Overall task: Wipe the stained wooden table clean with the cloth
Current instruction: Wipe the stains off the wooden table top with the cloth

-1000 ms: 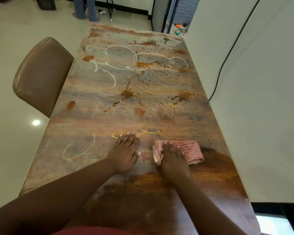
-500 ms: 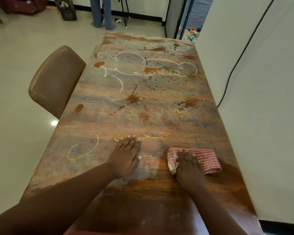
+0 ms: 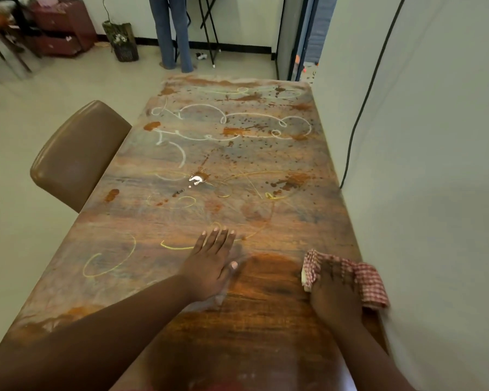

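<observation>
Red-checked cloth (image 3: 367,280) under our right hand (image 3: 335,294), at the wooden table (image 3: 237,165)'s wall-side edge.
Our fingers blur into the fabric, so we cannot tell that grip; one cloth, two hands, our left hand (image 3: 209,266) flat, fingers straight, left of it.

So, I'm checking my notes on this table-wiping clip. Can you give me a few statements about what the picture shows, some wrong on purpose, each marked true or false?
1. The right hand presses on the checked cloth. True.
2. The cloth lies at the far end of the table. False: it is at the near end, by the right edge next to the wall.
3. The left hand lies flat on the table, fingers straight. True.
4. The far half of the table is already wiped. False: brown splashes and chalk-like loops still cover it.
5. A brown chair stands at the table's left side. True.
</observation>
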A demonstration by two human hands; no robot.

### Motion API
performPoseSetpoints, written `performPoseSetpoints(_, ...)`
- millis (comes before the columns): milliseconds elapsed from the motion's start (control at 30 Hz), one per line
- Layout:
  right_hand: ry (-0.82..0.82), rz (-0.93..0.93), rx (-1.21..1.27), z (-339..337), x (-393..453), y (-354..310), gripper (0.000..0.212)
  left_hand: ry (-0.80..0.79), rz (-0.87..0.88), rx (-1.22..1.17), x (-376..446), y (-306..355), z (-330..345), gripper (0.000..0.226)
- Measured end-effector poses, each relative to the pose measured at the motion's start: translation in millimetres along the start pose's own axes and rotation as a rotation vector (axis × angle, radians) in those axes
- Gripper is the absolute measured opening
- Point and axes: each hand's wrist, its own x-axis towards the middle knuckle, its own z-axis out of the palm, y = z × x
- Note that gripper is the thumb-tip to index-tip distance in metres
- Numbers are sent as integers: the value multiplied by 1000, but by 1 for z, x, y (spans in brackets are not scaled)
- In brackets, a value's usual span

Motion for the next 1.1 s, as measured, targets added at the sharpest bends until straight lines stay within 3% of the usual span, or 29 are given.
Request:
performPoseSetpoints(167,-15,193,-16,8,-19,18,68,-20,-1,59,2,11,0,67)
performPoseSetpoints(300,-66,362,273,-21,23,-17,88,-33,-21,71,-5,13,0,66)
performPoseSetpoints(400,-34,231,174,-30,43,-18,90,-51,-53,71,-19,13,3,65)
performPoseSetpoints(533,59,-12,-37,-8,2,14,67,-63,-114,69,-38,10,8,66)
performPoseSetpoints(633,73,-48,-214,4,-20,26,66,-61,-158,77,-46,4,7,65)
performPoseSetpoints(800,29,76,3,-19,24,-10,83,-46,-213,99,-60,-12,3,66)
performPoseSetpoints(1000,-4,-381,-157,17,8,-35,72,-74,-241,94,-82,-22,5,66)
performPoseSetpoints(1100,53,-355,-190,23,4,-5,64,-62,-232,95,-94,-32,4,65)
